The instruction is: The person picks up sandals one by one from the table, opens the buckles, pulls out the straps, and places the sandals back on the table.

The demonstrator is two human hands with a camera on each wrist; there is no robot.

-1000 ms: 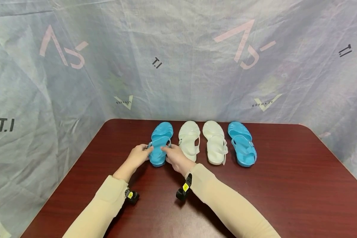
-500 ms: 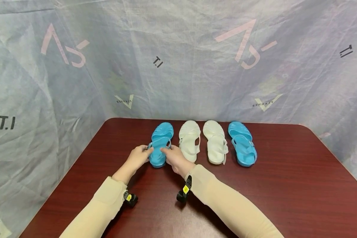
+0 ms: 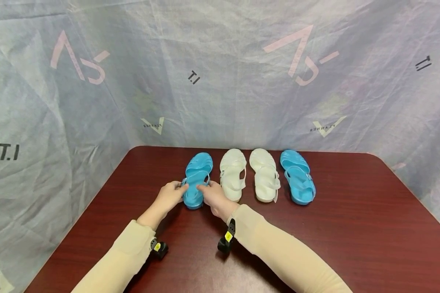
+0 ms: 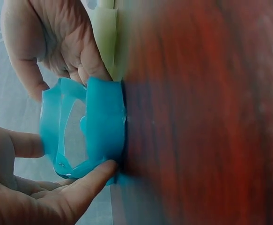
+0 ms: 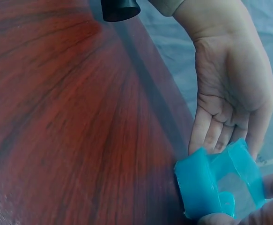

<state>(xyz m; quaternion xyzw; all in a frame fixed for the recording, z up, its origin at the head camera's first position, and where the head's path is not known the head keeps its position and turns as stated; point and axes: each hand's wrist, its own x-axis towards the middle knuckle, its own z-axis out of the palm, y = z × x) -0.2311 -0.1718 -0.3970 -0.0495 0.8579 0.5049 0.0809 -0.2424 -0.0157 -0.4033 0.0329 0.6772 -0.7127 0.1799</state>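
Note:
A blue jelly sandal (image 3: pixel 199 163) lies toe-away at the left end of a row on the table. My left hand (image 3: pixel 168 197) grips its left side and my right hand (image 3: pixel 218 198) its right side, thumbs over the strap area. Seen from the heel in the left wrist view, the sandal (image 4: pixel 106 122) sits low at the tabletop between both hands. Whether its sole touches the table is hard to tell. The right wrist view has the left hand (image 5: pixel 232 79) on the sandal's far side. Beside my right hand stands a white sandal (image 3: pixel 233 165), its heel partly covered.
A second white sandal (image 3: pixel 265 175) and another blue sandal (image 3: pixel 297 177) continue the row to the right. The dark red table (image 3: pixel 337 228) ends at a grey printed cloth (image 3: pixel 220 81) behind. Small black cameras (image 3: pixel 160 250) hang at the wrists.
Both hands have drawn the left blue sandal slightly toward me, so its toe sits a little nearer than the white toes. The other sandals have stayed put.

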